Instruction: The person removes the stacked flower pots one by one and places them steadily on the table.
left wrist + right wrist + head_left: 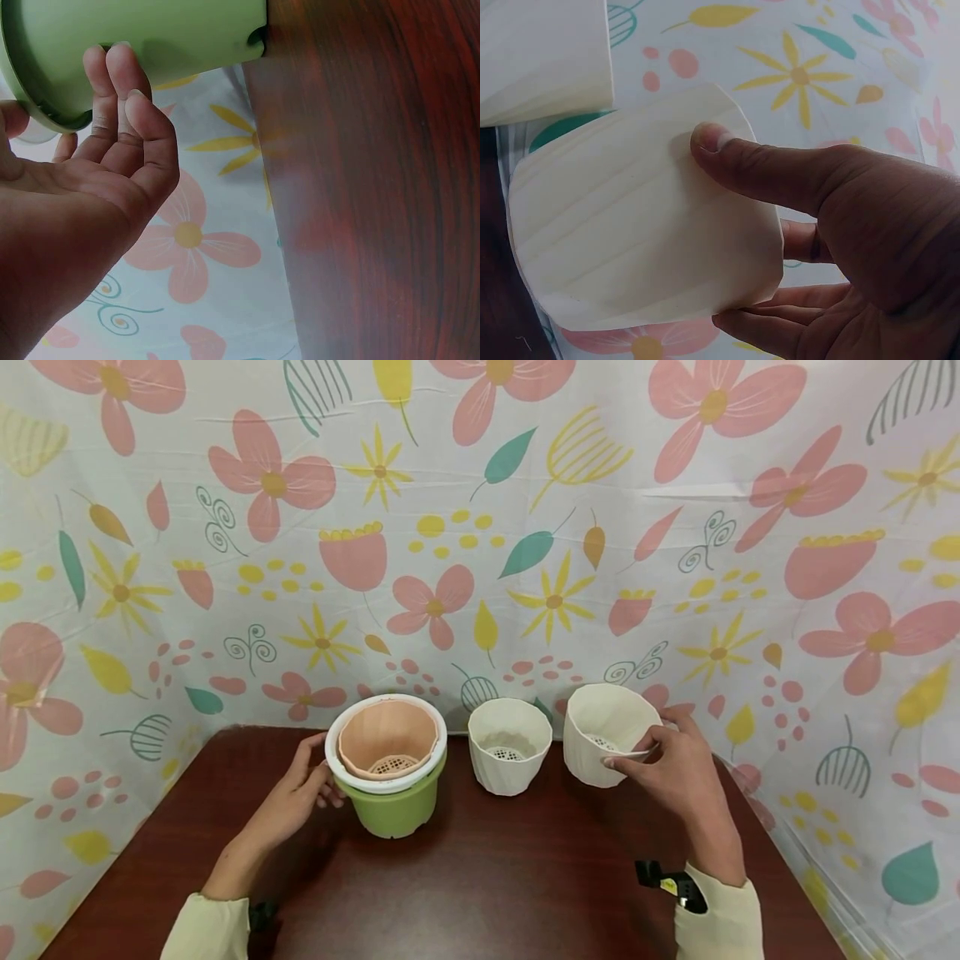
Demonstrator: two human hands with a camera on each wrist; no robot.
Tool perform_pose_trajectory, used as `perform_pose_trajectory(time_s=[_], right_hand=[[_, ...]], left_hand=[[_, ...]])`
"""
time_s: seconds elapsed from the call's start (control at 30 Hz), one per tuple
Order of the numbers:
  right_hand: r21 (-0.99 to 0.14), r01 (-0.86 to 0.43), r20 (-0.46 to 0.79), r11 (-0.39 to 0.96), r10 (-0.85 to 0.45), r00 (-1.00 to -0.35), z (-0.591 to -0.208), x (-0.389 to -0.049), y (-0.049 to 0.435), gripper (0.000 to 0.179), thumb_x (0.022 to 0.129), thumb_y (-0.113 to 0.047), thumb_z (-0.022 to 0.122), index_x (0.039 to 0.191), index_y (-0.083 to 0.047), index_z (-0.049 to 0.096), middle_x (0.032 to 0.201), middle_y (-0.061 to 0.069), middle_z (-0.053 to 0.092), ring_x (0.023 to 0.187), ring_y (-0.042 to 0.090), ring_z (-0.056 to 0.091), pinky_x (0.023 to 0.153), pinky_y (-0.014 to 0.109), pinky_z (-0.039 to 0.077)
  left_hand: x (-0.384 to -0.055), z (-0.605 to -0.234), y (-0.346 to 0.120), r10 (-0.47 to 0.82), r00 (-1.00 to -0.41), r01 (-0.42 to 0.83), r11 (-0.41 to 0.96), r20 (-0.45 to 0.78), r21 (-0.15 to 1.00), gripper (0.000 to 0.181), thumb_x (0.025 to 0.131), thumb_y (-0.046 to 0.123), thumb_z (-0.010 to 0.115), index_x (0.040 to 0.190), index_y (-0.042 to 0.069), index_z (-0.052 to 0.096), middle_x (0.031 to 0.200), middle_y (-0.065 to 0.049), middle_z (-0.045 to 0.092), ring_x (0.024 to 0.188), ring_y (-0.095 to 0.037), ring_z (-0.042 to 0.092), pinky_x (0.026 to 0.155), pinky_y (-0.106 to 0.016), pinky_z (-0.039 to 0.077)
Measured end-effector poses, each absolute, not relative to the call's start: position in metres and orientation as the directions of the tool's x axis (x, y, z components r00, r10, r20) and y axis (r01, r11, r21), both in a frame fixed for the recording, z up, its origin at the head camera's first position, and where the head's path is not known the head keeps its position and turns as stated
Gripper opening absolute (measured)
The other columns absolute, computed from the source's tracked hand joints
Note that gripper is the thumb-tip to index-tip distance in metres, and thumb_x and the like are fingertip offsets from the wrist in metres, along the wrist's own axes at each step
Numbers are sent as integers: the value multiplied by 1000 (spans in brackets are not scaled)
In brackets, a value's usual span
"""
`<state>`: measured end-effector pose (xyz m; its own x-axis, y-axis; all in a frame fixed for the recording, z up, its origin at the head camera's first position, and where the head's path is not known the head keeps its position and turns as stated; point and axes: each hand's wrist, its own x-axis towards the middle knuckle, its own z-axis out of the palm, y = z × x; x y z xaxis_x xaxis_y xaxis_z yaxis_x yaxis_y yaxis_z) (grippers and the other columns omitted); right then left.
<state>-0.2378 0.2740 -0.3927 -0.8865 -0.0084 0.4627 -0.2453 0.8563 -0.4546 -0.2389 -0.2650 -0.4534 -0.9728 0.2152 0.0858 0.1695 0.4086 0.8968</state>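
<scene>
At the left of the table stands a stack of flowerpots: a green flowerpot (pixel 393 810) outside, a white one (pixel 335 727) showing its rim, and a peach flowerpot (pixel 390 739) innermost. My left hand (pixel 303 785) holds the stack at its left rim. In the left wrist view, fingertips (pixel 120 64) touch the green wall. My right hand (pixel 678 768) pinches the rim of a white flowerpot (pixel 588 747), thumb outside and fingers partly hidden. That pot is tilted, and its ribbed wall (pixel 630 217) fills much of the right wrist view.
Between the two held items, another white flowerpot (pixel 510 768) with a perforated base stands near the table's back edge. The dark wooden table (pixel 480 885) extends toward me. A floral curtain (pixel 480 527) hangs behind and along both sides.
</scene>
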Motion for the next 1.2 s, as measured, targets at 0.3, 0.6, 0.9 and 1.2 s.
perform_pose_trajectory(time_s=[0.3, 0.6, 0.9, 1.2], right_hand=[[-452, -243, 445, 858, -20, -895, -396, -241, 275, 39, 72, -31, 101, 71, -8, 70, 134, 31, 58, 134, 42, 45, 80, 58, 51], [-446, -258, 446, 857, -37, -894, -398, -245, 278, 40, 70, -32, 102, 69, -9, 70, 118, 28, 66, 135, 41, 46, 82, 59, 51], [-466, -260, 411, 846, -54, -910, -403, -248, 278, 40, 71, -33, 102, 68, -10, 69, 130, 32, 62, 140, 43, 43, 81, 56, 52], [-462, -277, 398, 843, -82, -914, -407, -248, 280, 42, 71, -33, 102, 68, -10, 67, 141, 34, 55, 142, 45, 42, 82, 59, 53]], left_hand=[[-239, -453, -266, 214, -973, 170, 411, 86, 895, 49, 118, 33, 38, 163, 25, 21, 103, -18, 65, 89, -32, 70, 80, -37, 54], [-240, -453, -265, 213, -973, 172, 412, 89, 895, 48, 118, 33, 38, 162, 25, 22, 103, -18, 67, 90, -30, 70, 80, -37, 54], [-240, -451, -266, 203, -976, 163, 420, 83, 893, 48, 118, 31, 38, 162, 26, 22, 104, -20, 66, 89, -30, 70, 80, -38, 54], [-239, -453, -266, 209, -975, 166, 423, 83, 891, 48, 118, 31, 38, 162, 25, 22, 103, -18, 66, 89, -30, 70, 80, -37, 54]])
